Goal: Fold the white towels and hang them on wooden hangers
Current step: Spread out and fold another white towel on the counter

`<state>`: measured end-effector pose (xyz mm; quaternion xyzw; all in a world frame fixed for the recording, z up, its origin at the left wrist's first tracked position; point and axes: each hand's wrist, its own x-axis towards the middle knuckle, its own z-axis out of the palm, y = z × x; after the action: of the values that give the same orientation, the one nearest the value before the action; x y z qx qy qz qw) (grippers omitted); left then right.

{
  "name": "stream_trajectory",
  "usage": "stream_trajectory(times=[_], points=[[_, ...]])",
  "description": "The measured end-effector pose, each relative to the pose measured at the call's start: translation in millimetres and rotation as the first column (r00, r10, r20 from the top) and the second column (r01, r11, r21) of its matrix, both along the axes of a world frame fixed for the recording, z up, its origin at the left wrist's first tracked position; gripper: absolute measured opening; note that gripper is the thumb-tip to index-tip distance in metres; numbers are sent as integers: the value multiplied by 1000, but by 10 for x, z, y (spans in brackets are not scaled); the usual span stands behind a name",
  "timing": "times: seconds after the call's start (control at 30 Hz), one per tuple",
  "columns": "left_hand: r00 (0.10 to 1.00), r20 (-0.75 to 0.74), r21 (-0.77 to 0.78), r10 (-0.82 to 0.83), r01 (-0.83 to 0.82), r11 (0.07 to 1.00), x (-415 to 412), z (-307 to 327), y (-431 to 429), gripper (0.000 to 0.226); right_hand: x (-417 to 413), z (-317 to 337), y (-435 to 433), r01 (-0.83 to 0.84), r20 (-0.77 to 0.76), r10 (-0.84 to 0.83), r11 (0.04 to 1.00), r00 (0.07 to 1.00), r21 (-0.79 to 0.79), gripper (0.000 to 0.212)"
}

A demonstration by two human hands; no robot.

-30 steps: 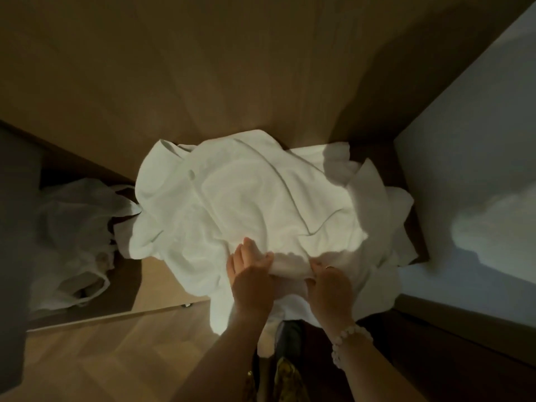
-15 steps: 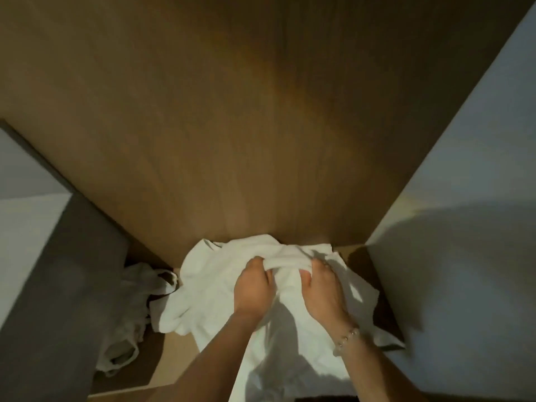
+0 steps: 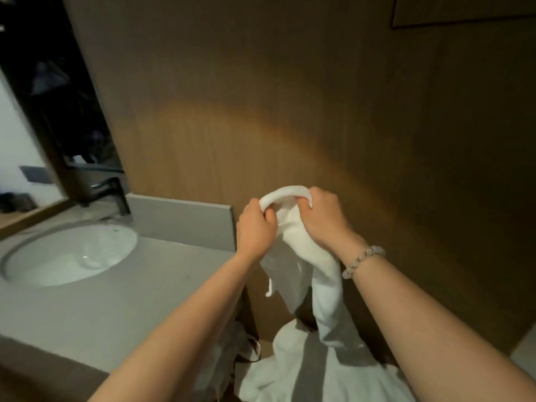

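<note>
A white towel [image 3: 301,248] hangs in front of a brown wooden wall, held up by its bunched top edge. My left hand [image 3: 253,227] grips that edge on the left, fingers curled round the cloth. My right hand [image 3: 323,220], with a bead bracelet on the wrist, grips it on the right, close beside the left. The towel's lower part trails down into a white heap [image 3: 313,369] low in the view. No hanger is in sight.
A grey counter [image 3: 121,291] with a round white sink [image 3: 69,253] and a black tap [image 3: 116,192] stands to the left. A mirror [image 3: 17,158] rises behind it. Another white cloth [image 3: 232,352] lies low beside the counter's end.
Both hands have lifted the towel from the floor heap up to chest height. The view has risen from the floor to the wall and the counter.
</note>
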<state>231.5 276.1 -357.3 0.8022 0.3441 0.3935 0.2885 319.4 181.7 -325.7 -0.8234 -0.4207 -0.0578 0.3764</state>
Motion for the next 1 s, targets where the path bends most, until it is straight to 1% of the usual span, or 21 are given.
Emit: stream_trajectory(times=[0.07,0.17,0.27,0.33,0.43,0.53,0.63,0.7,0.77,0.83,0.93,1.0], points=[[998,42,23,47,-48,999,-309,194,238,11,-267,166,278,-59,19,58,997,998,40,27],[991,62,74,118,-122,990,-797,407,597,11,-697,334,691,-133,27,131,988,991,77,27],[981,75,90,177,-184,979,-1251,489,911,11,-1110,345,1057,-176,45,172,978,984,114,26],[976,56,108,212,-217,970,-1591,457,1217,11,-1443,292,1370,-204,39,201,970,979,131,26],[969,16,128,247,-247,961,-2080,357,1736,11,-1905,158,1877,-217,27,215,970,976,108,26],[962,-23,109,271,-267,957,-2539,214,2221,14,-2319,0,2333,-259,54,256,964,965,59,27],[963,-85,117,255,-244,963,-2872,25,2630,13,-2616,-244,2645,-272,91,274,962,958,-28,29],[961,-162,121,226,-208,971,-2989,-106,2830,11,-2720,-444,2779,-257,79,263,963,962,-76,30],[957,-232,110,175,-153,982,-3031,-266,3009,8,-2761,-639,2881,-235,39,240,965,970,-116,31],[948,-292,92,128,-105,990,-3026,-431,3184,11,-2733,-800,2977,-251,-51,245,951,968,-182,33],[910,-411,64,59,-36,997,-2974,-619,3453,16,-2582,-977,3146,-362,-238,293,867,926,-342,32],[861,-505,64,52,-22,998,-2919,-685,3657,17,-2429,-1030,3265,-375,-297,266,829,917,-415,34]])
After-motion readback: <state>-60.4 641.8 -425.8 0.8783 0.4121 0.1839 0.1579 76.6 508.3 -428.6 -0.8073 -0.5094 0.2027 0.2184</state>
